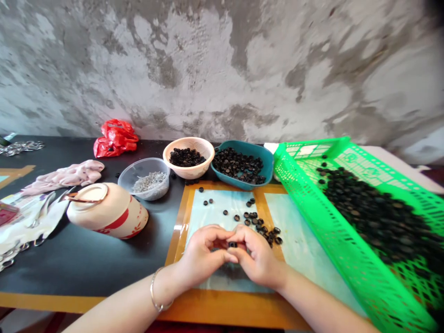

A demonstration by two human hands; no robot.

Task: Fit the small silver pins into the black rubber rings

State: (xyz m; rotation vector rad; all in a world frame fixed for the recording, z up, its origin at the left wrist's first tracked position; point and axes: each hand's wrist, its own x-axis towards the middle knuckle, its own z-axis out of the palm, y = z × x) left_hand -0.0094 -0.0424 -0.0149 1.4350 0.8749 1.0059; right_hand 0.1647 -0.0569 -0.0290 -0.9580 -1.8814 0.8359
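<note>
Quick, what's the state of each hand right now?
Left hand: closed, pinching a small black bead.
Right hand: closed, pinching the same bead.

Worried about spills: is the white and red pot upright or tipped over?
Tipped over: the pot lies on its side on the black table, its round mouth facing left.

left wrist (167, 283) | thin metal bangle (151, 291) | forearms (118, 307) bare
</note>
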